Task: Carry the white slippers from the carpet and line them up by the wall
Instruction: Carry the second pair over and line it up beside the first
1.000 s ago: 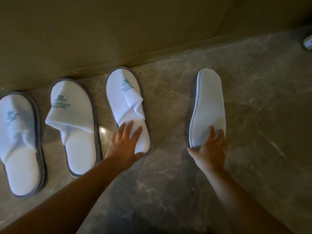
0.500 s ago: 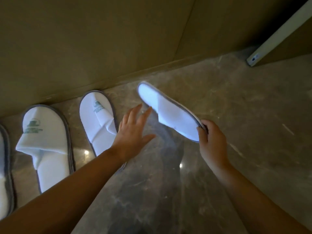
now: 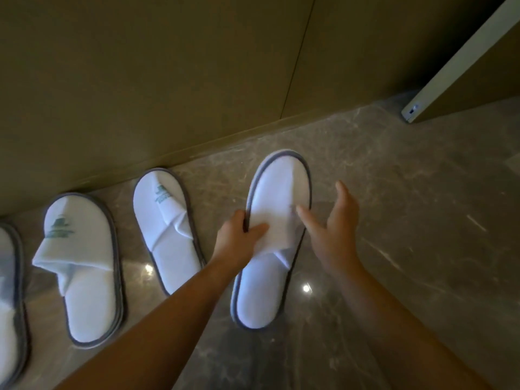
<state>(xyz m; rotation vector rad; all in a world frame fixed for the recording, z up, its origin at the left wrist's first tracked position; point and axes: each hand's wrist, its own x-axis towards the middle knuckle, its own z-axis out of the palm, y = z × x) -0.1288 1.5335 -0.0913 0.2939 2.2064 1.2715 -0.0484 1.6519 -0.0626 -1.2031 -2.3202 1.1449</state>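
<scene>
Slippers line the floor along the wall [image 3: 140, 80]; rightmost, the fourth slipper [image 3: 274, 237] points toe-first at it, apart from its neighbour [image 3: 166, 232]. The left hand [image 3: 239, 240] pinches its left edge; the right hand [image 3: 334, 226] hovers spread beside it.

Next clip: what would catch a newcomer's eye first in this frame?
The row of white slippers along the wall stands out against the dark marble floor. The rightmost slipper sits apart from the others, with the left hand gripping its left edge and strap while the right hand hovers open beside it. Two slippers to the left, one and another, show a green logo on the strap.
</scene>
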